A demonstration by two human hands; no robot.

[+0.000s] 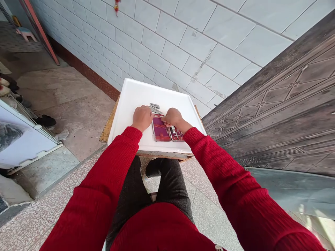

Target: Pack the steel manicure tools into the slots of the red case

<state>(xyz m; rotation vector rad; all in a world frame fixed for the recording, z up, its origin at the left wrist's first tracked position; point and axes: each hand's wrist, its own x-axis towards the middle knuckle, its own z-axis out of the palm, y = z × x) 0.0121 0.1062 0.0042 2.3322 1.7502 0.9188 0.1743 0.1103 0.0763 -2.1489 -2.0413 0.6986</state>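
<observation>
An opened manicure case (161,129) with a purple lining and a row of small red loops lies on a white tray (119,134). Its right half holds small scissors (177,137) and a nail clipper (173,130). My left hand (142,118) is closed at the case's upper left edge, thumb against it. Over the upper middle of the case, my right hand (173,118) has its fingers bent and pressed together; what they hold, if anything, is hidden. Several slim metal manicure tools (154,108) lie on the tray just beyond the case, between both hands.
The tray rests on a wooden stand (106,127) close to a white tiled wall (157,38). A dark patterned metal door (272,101) stands on the right. At the left are a white cabinet (24,134) and dark shoes (45,121) on the floor.
</observation>
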